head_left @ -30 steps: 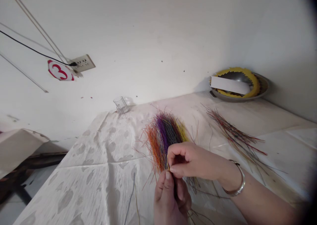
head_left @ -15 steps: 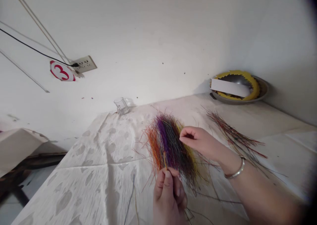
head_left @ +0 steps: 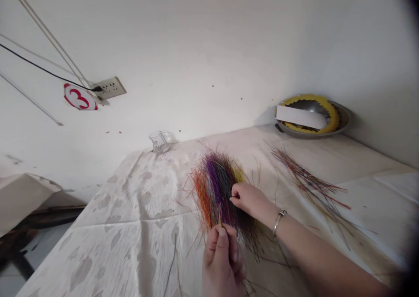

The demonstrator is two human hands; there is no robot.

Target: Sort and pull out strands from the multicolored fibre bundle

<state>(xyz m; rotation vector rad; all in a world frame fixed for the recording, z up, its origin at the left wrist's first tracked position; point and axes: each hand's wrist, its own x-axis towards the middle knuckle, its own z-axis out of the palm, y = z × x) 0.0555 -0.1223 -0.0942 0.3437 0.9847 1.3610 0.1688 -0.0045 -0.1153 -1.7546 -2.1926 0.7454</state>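
Observation:
A thick pile of thin coloured strands [head_left: 214, 179], orange, purple, dark grey and yellow, lies on the cloth-covered table. At its near edge my left hand [head_left: 224, 255] is closed, thumb pressed on the forefinger, pinching a few strands [head_left: 220, 216] that stick up, one of them golden. My right hand [head_left: 250, 200] is over the right side of the pile with its fingers closed in a pinch. What lies between those fingertips, if anything, is too small to make out. A metal bracelet [head_left: 279, 223] circles the right wrist.
A looser bundle of strands [head_left: 307, 179] lies to the right. Behind it, a metal bowl [head_left: 343, 118] holds a yellow ring-shaped piece [head_left: 334, 114] and a white strip [head_left: 301, 117]. A glass mug [head_left: 159, 142] stands by the wall. Stray strands [head_left: 175, 257] lie left of my left hand.
My right hand has moved left and slightly down, nearer the pile's middle and my left hand. My left hand stays almost in place, still pinching the strands.

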